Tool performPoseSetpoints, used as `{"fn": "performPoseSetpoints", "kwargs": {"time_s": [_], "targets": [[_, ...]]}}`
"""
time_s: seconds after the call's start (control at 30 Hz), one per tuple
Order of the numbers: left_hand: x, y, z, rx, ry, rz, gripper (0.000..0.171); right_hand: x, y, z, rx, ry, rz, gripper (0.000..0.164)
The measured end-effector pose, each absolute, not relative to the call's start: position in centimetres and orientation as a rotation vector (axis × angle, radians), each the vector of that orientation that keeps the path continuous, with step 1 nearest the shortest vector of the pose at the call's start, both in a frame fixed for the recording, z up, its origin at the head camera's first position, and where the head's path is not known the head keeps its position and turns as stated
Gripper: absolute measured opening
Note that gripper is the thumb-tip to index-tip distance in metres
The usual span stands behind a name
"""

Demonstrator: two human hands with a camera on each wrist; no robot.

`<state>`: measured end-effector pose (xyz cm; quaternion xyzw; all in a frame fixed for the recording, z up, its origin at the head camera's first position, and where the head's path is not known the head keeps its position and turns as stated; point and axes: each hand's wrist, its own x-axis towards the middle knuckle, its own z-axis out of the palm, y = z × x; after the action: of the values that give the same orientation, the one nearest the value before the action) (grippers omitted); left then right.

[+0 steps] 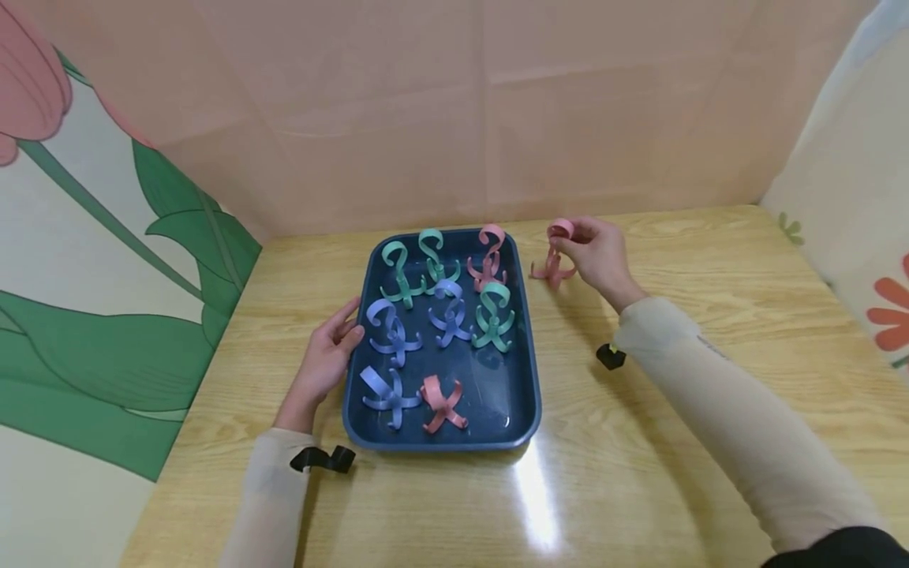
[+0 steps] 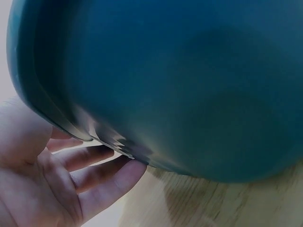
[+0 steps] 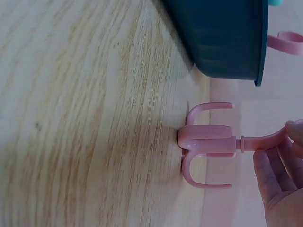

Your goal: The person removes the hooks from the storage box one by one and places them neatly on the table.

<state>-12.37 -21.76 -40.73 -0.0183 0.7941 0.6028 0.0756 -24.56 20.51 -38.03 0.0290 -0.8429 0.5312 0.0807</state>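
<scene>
My right hand (image 1: 599,256) pinches a pink four-pronged hanging hook (image 1: 555,267) by its curved top. That hook is upright just right of the tray; the right wrist view shows its prongs (image 3: 208,146) right at the wooden surface. My left hand (image 1: 328,351) touches the left side of a dark blue rectangular tray (image 1: 490,426), fingers loosely extended along its outer wall. Inside the tray are several similar hooks: green ones (image 1: 492,319) at the back and right, purple ones (image 1: 394,341) mid and left, a pink one (image 1: 488,260) at the back right and another pink one (image 1: 443,404) at the front.
The tray stands on a light wood-grain table (image 1: 717,315). A pink-beige covering (image 1: 398,118) rises behind the table's back edge. Walls painted with flowers and green leaves (image 1: 121,355) flank both sides. Black straps with small dark pieces (image 1: 323,459) are on the sleeves.
</scene>
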Motion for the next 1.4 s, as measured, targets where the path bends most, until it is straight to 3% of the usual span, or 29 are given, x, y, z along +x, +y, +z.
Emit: {"fn": "performPoseSetpoints", "kwargs": {"time_s": [1.2,1.4], "targets": [[-12.4,-21.6,-40.9,-0.077,2.353,1.838,0.052,-24.5,20.4,-38.3,0.093,-2.607,1.638,0.037],[-12.4,-21.7,-41.0,-0.078,2.349,1.843,0.052,-24.4,20.3,-37.5,0.149,-2.585,1.657,0.046]]}}
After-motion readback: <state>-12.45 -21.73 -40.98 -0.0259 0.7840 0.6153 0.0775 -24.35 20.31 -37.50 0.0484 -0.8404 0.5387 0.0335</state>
